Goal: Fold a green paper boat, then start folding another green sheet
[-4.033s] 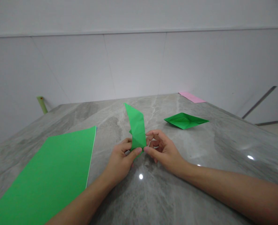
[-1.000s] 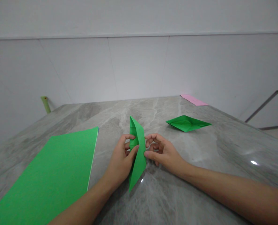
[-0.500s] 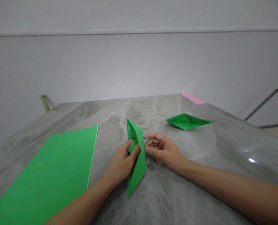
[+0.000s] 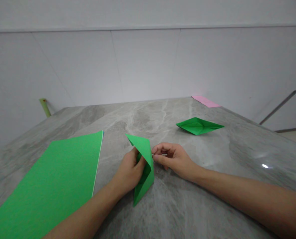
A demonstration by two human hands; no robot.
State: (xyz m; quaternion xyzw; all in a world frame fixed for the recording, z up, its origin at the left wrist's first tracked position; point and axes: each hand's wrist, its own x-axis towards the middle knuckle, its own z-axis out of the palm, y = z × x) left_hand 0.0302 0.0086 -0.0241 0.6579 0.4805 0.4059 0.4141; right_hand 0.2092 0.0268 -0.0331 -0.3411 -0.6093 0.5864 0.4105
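A folded green paper boat (image 4: 145,186) stands on its side on the table, its opening turned left. My left hand (image 4: 131,166) reaches into that opening, with thumb and fingers closed on the paper; the fingertips are hidden inside. At the boat's right side, my right hand (image 4: 174,157) has its fingers curled and its thumb near the forefinger. Its fingertips meet the boat's edge and look pinched there. Farther back on the right lies a second green paper boat (image 4: 199,126), untouched, shaped like a long diamond.
Large green paper sheets (image 4: 60,166) lie stacked at the left, partly beneath my left forearm. A pink paper (image 4: 206,101) rests at the table's far right corner. The grey marbled table (image 4: 128,116) meets a white wall (image 4: 148,63). A light green object (image 4: 45,108) stands beyond the left edge.
The upper tip of the held boat has swung left and its near flap now folds over my left fingers. My right forefinger has curled in toward the thumb at the boat's edge.
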